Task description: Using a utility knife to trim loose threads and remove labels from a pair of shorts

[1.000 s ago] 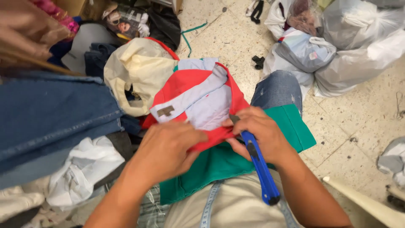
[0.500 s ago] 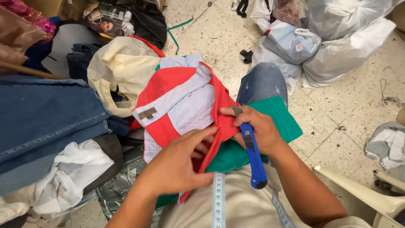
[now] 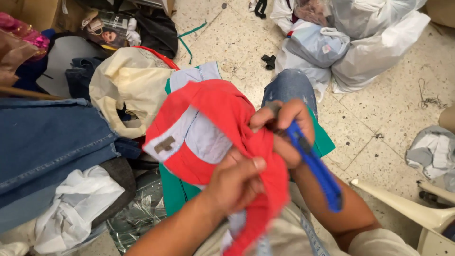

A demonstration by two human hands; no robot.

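the red and pale-blue garment (image 3: 208, 137) is bunched up at the centre of the view, lifted over the person's lap, with a green cloth (image 3: 177, 192) beneath it. the left hand (image 3: 234, 182) pinches a fold of the red fabric from 6 o'clock, thumb pressed against the cloth. the right hand (image 3: 284, 130) closes its grip around a blue utility knife (image 3: 315, 166), whose handle runs off toward 4 o'clock while its working end sits up by the fingers, touching the fabric. the tip itself is hidden, so i cannot tell if a blade is out. the main risk looks like a slip: the cloth is slack and held in the air, and the left thumb sits just beside the knife's path, so a sudden give could carry the edge into the hand or the jeans-clad knee (image 3: 289, 87) at 12 o'clock. a deep cut could also slice the fabric rather than the seam.
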